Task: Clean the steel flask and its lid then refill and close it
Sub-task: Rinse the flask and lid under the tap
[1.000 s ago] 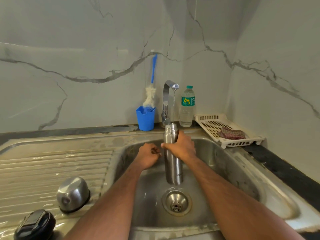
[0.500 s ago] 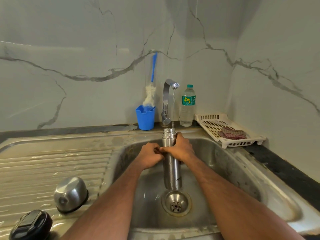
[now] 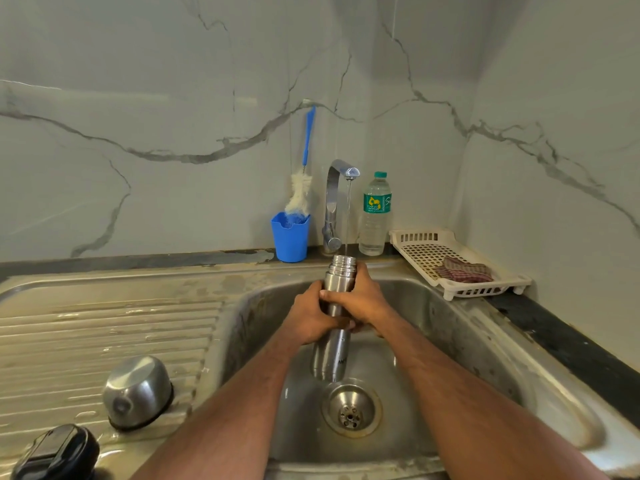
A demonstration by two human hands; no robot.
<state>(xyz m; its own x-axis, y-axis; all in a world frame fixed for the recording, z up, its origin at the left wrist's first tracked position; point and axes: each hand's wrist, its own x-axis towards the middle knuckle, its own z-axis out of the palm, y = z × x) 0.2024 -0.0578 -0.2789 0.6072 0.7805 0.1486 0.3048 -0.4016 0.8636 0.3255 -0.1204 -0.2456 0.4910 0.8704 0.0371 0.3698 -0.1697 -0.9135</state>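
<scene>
Marble-patterned wall panels [image 3: 156, 98] with grey veins meet in a corner at far right. A dark stone surface [image 3: 568, 341] runs along their base, carrying a steel sink [image 3: 450, 334] with a ribbed drainboard [image 3: 104, 341] at left. Soft, even light; faint shadow overhead at the corner.

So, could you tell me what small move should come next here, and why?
Probably hold the flask steady, mouth under the stream. Both the left hand and right hand grip it upright over the sink, and water from the tap runs into its open neck.
</scene>
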